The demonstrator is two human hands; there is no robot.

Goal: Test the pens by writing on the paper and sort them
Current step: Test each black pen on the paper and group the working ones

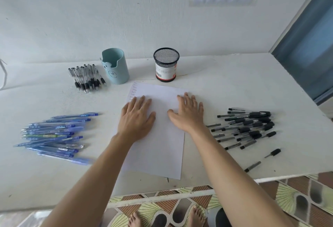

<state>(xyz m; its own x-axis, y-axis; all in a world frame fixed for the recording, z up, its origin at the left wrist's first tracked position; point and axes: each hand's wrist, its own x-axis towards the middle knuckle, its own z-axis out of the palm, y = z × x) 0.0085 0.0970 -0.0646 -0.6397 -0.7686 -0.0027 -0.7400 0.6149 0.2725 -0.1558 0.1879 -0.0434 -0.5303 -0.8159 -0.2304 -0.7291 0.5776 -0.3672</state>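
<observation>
Head view: paper (158, 147) lies mid-table, with a few test marks at its top left corner. Blue pens (54, 136) lie to its left, black pens (246, 127) to its right, and another black pile (86, 77) lies far left. I see left hand (137, 118) and right hand (187, 113) flat on the paper, each grip open and empty. Stray pens (252, 166) near the table (234, 86) edge could roll off if my right arm bumps them.

Barcode (159, 75) on white-and-red label (165, 70) of black wire-mesh cup (166, 58); print too small. Tiny scribbles (134, 89) on white paper sheet (158, 145), unreadable.
</observation>
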